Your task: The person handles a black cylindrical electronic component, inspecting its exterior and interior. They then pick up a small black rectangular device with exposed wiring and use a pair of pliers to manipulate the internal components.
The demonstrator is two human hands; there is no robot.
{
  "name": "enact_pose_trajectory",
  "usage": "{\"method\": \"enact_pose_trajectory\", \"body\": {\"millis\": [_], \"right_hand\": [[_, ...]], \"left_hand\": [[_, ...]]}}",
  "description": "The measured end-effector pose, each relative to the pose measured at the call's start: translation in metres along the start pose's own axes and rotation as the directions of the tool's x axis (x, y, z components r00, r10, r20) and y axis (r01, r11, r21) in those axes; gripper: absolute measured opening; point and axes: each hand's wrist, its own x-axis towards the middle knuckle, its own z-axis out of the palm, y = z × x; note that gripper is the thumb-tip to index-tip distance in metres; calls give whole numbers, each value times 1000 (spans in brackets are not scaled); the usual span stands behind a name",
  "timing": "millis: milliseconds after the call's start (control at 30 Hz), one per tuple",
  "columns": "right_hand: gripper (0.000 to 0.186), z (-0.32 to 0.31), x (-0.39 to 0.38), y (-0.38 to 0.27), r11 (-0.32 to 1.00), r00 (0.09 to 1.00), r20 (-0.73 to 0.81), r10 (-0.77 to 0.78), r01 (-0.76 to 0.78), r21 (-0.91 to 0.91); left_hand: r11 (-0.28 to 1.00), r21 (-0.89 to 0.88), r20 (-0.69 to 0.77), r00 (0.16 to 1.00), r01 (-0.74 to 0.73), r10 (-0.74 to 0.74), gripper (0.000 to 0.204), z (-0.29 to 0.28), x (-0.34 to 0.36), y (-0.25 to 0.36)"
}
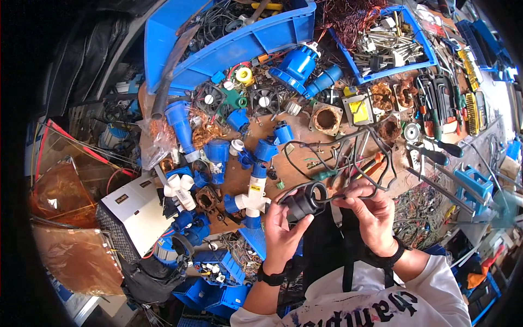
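In my left hand is a black, hollow cylindrical plastic fitting, its round opening turned toward my right hand. My right hand pinches a black cable just beside that opening. The cable loops forward over the workbench. Whether its end reaches into the fitting, I cannot tell. Past my fingers, pliers with red-orange handles lie under the cable loops. A white pipe fitting with blue ends stands left of my left hand.
A large blue bin of cables stands at the back, with a blue tray of metal parts right of it. Small fans, blue plugs and rusty motor parts crowd the bench. Screwdrivers lie at the right.
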Motion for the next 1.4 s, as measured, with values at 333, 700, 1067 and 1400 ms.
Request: {"method": "enact_pose_trajectory", "body": {"millis": [333, 700, 1067, 1400], "right_hand": [[7, -9, 9, 6, 979, 981, -51, 186, -181, 89], [10, -6, 15, 8, 900, 913, -6, 409, -402, 170], [16, -8, 22, 8, 810, 841, 72, 537, -538, 235], [15, -9, 27, 7, 800, 851, 152, 502, -524, 294]], "left_hand": [[958, -273, 91, 994, 87, -64, 65, -5, 8, 20], [927, -371, 37, 997, -46, 64, 60, 12, 6, 6], [984, -138, 51, 991, -113, 121, 64, 14, 0, 7], [988, -142, 98, 992, -59, 73, 57, 12, 0, 11]]}}
